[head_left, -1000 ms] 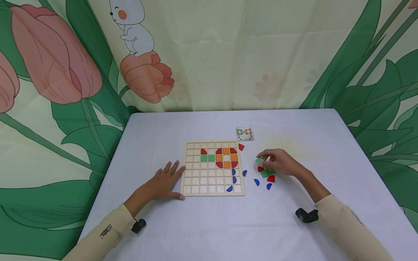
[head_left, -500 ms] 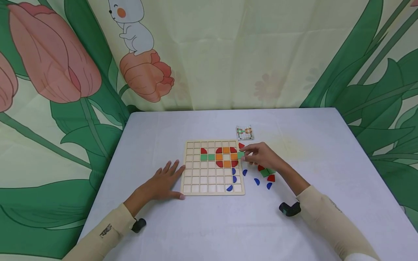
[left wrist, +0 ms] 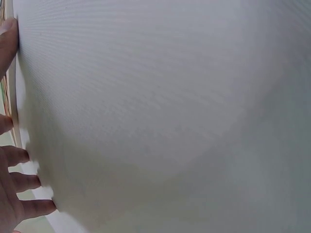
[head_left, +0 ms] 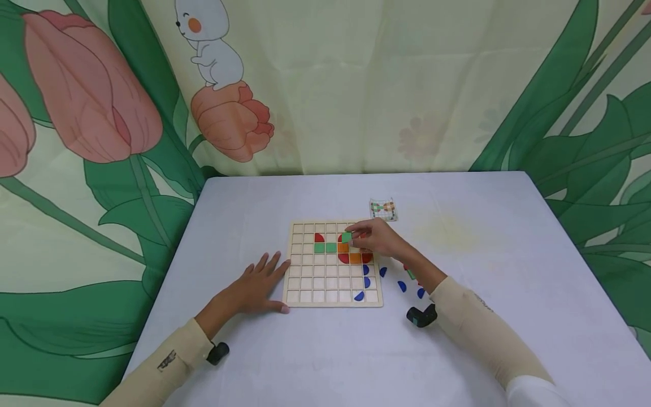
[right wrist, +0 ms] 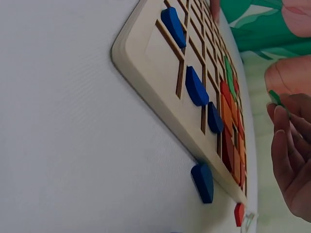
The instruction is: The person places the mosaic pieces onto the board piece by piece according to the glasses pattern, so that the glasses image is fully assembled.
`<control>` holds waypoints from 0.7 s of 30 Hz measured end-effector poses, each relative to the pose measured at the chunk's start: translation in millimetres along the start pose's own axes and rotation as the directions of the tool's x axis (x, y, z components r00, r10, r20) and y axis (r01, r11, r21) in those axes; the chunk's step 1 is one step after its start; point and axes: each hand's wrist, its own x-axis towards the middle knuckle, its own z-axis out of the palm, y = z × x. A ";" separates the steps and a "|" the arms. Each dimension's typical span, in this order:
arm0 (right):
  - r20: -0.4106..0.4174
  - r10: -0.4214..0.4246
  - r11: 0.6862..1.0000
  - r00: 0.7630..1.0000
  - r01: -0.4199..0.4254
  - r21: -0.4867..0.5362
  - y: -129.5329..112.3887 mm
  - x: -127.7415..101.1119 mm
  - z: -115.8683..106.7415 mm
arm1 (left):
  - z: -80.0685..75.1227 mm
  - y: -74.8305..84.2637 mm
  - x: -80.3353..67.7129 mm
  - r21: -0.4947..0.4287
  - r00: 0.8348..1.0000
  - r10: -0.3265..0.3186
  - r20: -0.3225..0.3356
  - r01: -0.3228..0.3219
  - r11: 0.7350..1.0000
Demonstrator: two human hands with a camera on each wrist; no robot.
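Note:
My right hand pinches a green square tile between thumb and fingers, above the upper right part of a wooden grid board. In the right wrist view the green tile appears raised off the board. Red and orange pieces form a ring in the grid, partly hidden by this hand. Left of them lie two green tiles and a red quarter-round piece. With fingers spread, my left hand rests on the table, its thumb and index finger touching the board's left edge.
Several blue half-round pieces lie on the board's right side, and more blue pieces are on the white table. Green and red pieces are partly hidden behind my right forearm. A small pattern card lies behind the board.
My right hand has picked a green tile from the loose pieces at the right and carried it left over the board. The left hand stays in place.

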 end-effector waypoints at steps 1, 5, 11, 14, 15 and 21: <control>0.001 -0.002 1.000 1.000 0.002 0.006 -2.0 2.9 2.1 | 0.0 -0.2 0.4 0.000 1.000 0.004 0.000 -0.004 1.000; 0.014 -0.023 0.999 1.000 0.023 0.049 -9.2 14.7 8.9 | -3.3 -0.6 1.3 -0.008 1.000 0.018 0.004 -0.018 1.000; 0.036 -0.040 0.994 0.999 0.036 0.101 -15.3 31.6 20.9 | -5.3 -0.1 1.7 -0.002 1.000 0.021 0.011 -0.021 1.000; 0.039 -0.030 0.995 0.999 0.026 0.099 -19.0 39.2 27.5 | -5.7 0.6 1.1 -0.002 1.000 0.017 0.013 -0.017 1.000; 0.042 -0.026 0.995 0.999 0.021 0.098 -19.8 41.7 29.7 | -5.8 0.8 0.8 -0.002 1.000 0.016 0.013 -0.016 1.000; 0.073 -0.028 0.993 0.997 0.019 0.114 -22.0 54.8 41.4 | -5.4 0.5 0.0 -0.006 1.000 0.010 0.021 -0.010 1.000</control>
